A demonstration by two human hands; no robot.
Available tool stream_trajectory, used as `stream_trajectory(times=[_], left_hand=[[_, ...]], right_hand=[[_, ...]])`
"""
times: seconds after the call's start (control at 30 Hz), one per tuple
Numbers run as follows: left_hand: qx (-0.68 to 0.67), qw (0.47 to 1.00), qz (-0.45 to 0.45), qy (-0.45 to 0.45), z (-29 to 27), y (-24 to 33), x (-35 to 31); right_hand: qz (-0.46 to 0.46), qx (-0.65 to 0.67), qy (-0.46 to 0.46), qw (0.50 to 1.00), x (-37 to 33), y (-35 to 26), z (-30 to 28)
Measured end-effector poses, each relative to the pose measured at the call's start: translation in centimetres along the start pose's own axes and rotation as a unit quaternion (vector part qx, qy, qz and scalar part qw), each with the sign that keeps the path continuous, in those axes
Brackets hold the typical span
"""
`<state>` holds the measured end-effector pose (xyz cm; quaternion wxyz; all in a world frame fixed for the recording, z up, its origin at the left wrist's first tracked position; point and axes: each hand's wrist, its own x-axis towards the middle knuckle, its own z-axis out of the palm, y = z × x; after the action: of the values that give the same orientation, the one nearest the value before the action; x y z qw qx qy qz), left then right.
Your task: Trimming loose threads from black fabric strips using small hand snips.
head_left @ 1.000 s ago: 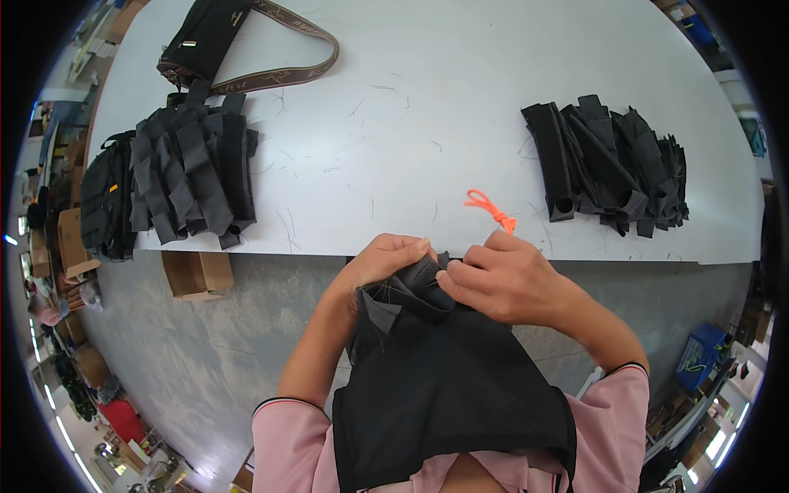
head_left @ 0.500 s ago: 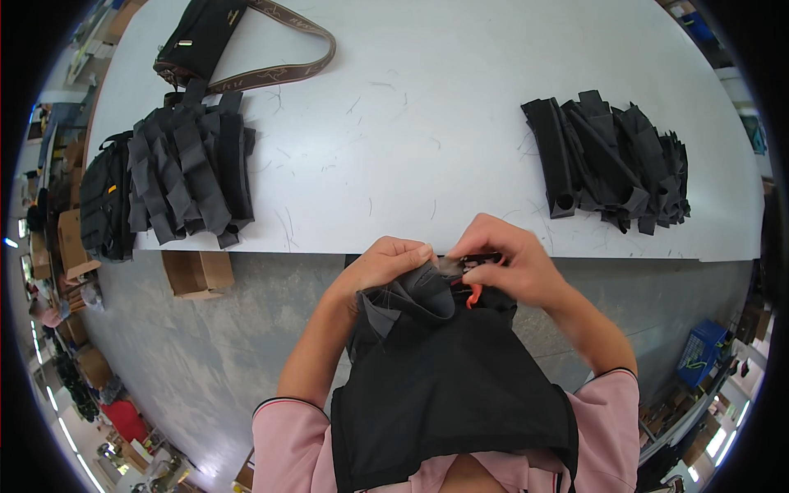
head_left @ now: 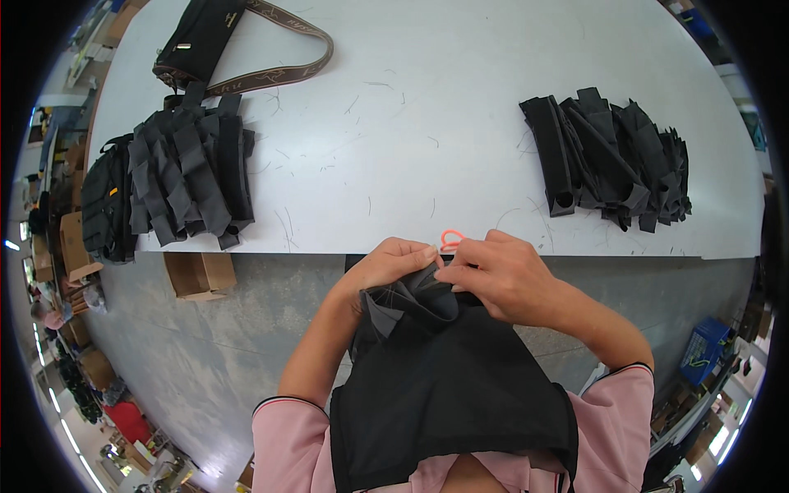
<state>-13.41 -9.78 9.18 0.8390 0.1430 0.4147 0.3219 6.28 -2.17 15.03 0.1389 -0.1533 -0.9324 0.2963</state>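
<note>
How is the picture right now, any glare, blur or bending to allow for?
Head view: the white table bows at its sides; head view: strip lights at lower left look blown out, the grey floor nearby carries a sheen; head view: left hand and right hand look fairly sharp, the black apron shows little detail.

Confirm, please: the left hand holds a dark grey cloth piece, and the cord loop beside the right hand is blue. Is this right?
Not entirely: the head view shows that the cord loop beside the right hand is orange, not blue. The left hand does hold a dark grey cloth piece.
</note>
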Motion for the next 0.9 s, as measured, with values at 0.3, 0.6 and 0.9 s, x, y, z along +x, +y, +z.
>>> stream_trajectory(times=[0.3,0.6,0.9], left_hand=[[0.005,1.000,-0.003,-0.009,-0.2,-0.2,0.2],[0.021,1.000,-0.007,-0.004,-0.1,-0.1,0.3],[0.200,0.965,0.127,0.108,0.7,-0.9,0.3]], right_hand=[[0.076,0.096,0.075,0.990,-0.8,-0.4,0.1],[0.068,0.062,0.058,0.994,-1.0,-0.9,0.3],[0.223,0.167,0.060,0.959,-2.0,-2.2,1.5]])
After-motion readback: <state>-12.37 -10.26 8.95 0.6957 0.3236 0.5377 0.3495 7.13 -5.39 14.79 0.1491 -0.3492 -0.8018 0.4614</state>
